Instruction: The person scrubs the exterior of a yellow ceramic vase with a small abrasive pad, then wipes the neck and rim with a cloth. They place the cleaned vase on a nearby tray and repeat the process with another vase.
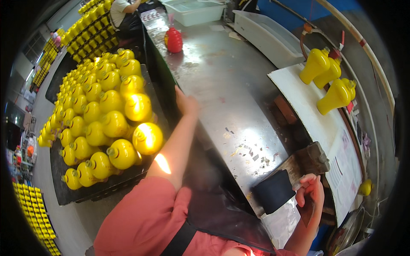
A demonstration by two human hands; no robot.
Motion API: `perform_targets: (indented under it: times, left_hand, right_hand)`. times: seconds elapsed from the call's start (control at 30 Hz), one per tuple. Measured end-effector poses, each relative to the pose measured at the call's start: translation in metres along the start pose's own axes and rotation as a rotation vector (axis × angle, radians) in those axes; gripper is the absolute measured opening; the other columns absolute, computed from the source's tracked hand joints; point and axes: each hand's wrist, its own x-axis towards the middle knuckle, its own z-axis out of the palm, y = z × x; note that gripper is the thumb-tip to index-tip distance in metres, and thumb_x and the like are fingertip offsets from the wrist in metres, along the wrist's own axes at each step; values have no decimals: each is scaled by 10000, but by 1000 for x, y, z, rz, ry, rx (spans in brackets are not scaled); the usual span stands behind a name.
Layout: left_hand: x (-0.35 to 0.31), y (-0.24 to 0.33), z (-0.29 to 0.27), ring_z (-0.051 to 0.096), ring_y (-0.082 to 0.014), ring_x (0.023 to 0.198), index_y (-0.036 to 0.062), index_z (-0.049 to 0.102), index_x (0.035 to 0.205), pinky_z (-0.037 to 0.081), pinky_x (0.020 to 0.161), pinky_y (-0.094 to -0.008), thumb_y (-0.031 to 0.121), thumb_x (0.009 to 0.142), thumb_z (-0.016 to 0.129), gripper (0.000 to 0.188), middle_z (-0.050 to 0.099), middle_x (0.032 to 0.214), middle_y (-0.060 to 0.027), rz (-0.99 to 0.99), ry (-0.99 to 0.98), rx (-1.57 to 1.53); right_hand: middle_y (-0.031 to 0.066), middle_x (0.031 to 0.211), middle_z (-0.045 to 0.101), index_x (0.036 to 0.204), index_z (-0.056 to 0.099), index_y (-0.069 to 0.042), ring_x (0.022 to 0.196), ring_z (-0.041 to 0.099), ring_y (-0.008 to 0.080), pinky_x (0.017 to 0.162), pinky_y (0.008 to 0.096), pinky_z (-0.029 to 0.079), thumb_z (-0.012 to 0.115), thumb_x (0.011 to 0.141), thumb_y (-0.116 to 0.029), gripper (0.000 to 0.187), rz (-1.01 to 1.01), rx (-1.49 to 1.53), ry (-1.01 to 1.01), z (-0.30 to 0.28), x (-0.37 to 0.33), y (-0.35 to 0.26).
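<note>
My left hand is at the near left edge of the metal table, with one finger stretched out and nothing seen in it. Its other fingers are partly hidden. On the right, my right hand hovers beside a black cloth-like pad. Its fingers are loosely bent and apart, with a pale covering on one fingertip, and I see no object in them. Left of my left arm stand many glossy yellow bottle-shaped pieces with narrow necks, packed in rows on a dark tray.
A red ribbed bottle stands farther up the table. White tubs line the far side. Several yellow vases stand on a white board at right. Small scraps litter the metal. Another person works beyond the tray.
</note>
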Motion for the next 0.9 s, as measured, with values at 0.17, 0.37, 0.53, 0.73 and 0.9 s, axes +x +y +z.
perform_targets:
  times: [0.17,0.37,0.53,0.73,0.9]
  left_hand:
    - [39,-35,9,637,-282,1209,20,481,1483,471,1050,-365,-86,913,467,580,602,1413,-192,-129,155,-379]
    - [66,-128,16,608,-348,1269,81,531,1472,462,1055,-405,126,968,540,506,629,1401,-208,-323,-136,-42]
    - [79,-126,23,658,-399,1164,102,594,1406,501,966,-450,324,1024,553,444,705,1254,-212,-311,-120,-147]
    - [30,-37,-3,676,-418,1078,55,661,1314,528,915,-467,245,992,613,377,718,1194,-205,126,236,249]
    - [7,30,-32,683,-394,1084,37,655,1334,530,928,-441,213,1013,585,373,717,1212,-204,290,336,25]
  right_hand:
    - [150,833,671,1067,622,-27,491,399,70,493,203,286,391,1121,-428,466,3,14,168,-23,-6,8]
    - [54,616,518,1077,610,-58,459,364,77,465,222,258,407,1115,-445,439,54,26,220,-43,0,17]
    - [5,506,433,1077,603,-104,403,344,90,418,245,254,396,1117,-474,426,58,-15,262,-57,1,24]
    - [18,542,440,1051,624,-69,442,361,98,455,237,247,467,1093,-433,398,47,87,284,-62,1,31]
    - [53,627,541,1066,634,-81,429,381,98,435,235,281,445,1109,-425,394,43,96,212,-56,4,33]
